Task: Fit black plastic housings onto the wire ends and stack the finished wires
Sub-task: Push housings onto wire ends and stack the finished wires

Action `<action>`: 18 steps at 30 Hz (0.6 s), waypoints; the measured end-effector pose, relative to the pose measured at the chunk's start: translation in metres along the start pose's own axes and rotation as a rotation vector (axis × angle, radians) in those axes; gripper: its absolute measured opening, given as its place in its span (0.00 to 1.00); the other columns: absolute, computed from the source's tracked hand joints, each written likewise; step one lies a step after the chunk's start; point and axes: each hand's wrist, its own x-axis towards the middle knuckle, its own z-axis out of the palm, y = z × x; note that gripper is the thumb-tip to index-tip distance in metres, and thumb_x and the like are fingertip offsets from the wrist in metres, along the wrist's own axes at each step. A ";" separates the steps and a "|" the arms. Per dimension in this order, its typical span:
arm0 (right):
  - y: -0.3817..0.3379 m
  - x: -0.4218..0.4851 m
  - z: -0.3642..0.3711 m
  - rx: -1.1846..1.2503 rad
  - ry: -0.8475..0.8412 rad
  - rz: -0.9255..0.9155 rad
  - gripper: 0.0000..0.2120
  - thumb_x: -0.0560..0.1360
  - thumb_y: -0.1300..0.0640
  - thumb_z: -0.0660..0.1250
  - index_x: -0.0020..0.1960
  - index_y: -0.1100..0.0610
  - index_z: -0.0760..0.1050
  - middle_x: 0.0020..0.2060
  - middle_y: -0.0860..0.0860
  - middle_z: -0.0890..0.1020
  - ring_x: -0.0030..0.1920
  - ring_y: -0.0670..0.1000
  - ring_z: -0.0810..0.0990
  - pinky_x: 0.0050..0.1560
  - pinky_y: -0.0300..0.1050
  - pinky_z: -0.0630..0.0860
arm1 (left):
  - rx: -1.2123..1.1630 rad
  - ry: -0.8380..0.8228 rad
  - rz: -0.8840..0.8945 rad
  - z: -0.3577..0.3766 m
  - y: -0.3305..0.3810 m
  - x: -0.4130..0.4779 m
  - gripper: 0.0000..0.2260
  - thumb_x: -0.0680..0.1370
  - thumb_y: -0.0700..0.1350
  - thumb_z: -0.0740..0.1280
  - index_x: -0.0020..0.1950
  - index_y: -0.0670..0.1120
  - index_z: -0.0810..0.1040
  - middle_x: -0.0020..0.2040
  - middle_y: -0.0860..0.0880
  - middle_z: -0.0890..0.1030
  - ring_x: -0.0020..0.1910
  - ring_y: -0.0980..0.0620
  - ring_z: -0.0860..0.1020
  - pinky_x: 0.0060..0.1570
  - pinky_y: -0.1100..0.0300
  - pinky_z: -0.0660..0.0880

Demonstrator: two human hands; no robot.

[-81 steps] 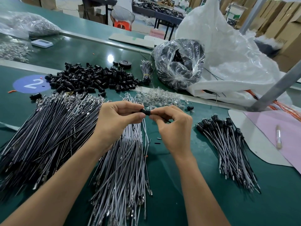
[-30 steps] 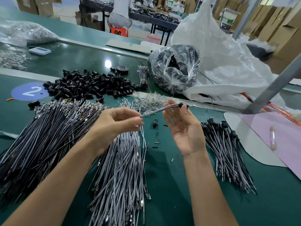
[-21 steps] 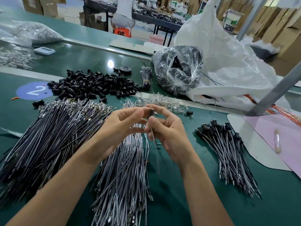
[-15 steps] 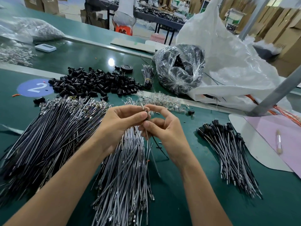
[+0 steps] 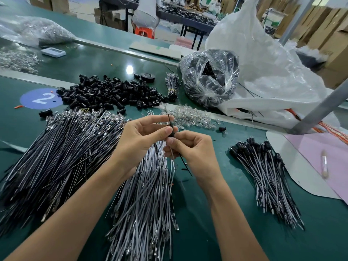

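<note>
My left hand (image 5: 143,136) and my right hand (image 5: 192,149) meet above the green bench. Between the fingertips stands a thin wire (image 5: 185,164) with a small black housing (image 5: 171,133) near its top end. The left thumb and forefinger pinch the wire's upper end; the right fingers pinch the wire below the housing, and its tail hangs down past the right palm. Loose black housings (image 5: 109,93) lie heaped behind. Dark wires (image 5: 56,157) lie at left, grey wires (image 5: 148,200) under my hands. Finished wires (image 5: 263,176) with housings are stacked at right.
A clear bag of black parts (image 5: 209,78) and a large white bag (image 5: 263,63) stand at the back right. Clear small parts (image 5: 190,117) lie just behind my hands. A slanted metal post (image 5: 320,110) and a pink sheet (image 5: 320,153) sit at right.
Earlier my hands parted with a wire stretched between them, then came together again. The wire now stands upright between the fingertips with the housing on it.
</note>
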 end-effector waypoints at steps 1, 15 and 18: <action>0.000 0.000 0.000 0.003 0.004 -0.001 0.02 0.74 0.65 0.71 0.44 0.60 0.82 0.32 0.53 0.85 0.32 0.50 0.84 0.36 0.40 0.80 | 0.008 -0.002 0.000 0.000 0.000 0.000 0.13 0.69 0.46 0.74 0.53 0.49 0.85 0.48 0.44 0.86 0.47 0.51 0.85 0.48 0.63 0.78; 0.002 -0.001 0.006 0.017 -0.044 0.002 0.02 0.73 0.65 0.72 0.44 0.62 0.79 0.35 0.56 0.86 0.34 0.52 0.85 0.35 0.39 0.78 | -0.258 0.054 -0.085 -0.001 0.006 0.001 0.03 0.65 0.40 0.72 0.37 0.46 0.84 0.41 0.45 0.85 0.38 0.53 0.83 0.41 0.64 0.80; 0.002 -0.002 0.006 0.015 -0.049 -0.013 0.03 0.73 0.64 0.72 0.42 0.61 0.78 0.34 0.56 0.85 0.34 0.52 0.85 0.35 0.38 0.78 | -0.275 0.018 -0.083 -0.002 0.006 0.000 0.02 0.67 0.39 0.71 0.37 0.44 0.83 0.41 0.45 0.85 0.38 0.53 0.82 0.39 0.64 0.79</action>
